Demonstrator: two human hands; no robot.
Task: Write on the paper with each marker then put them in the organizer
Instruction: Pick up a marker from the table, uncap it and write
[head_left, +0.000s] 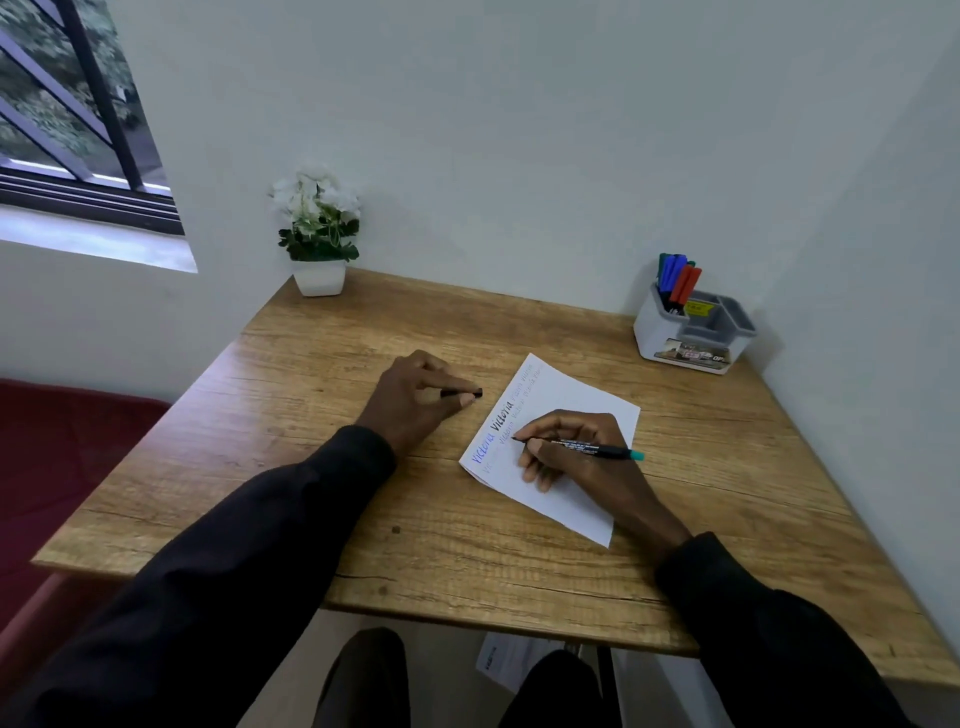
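While right grip (566, 441) holds black teal-ended marker (597, 450), tip on paper (571, 395), left grip (415, 402) pinches cap (474, 393).

Paper (574, 405) lies on the table (311, 374), organizer (675, 340) back right, plant (319, 234) back left.

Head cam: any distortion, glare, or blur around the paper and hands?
Head view: wide-angle stretch tilts the window and splays the table; soft daylight, no glare on the paper; organizer throws a faint shadow rightward; left hand and right hand sharp; smaller writing unreadably soft.
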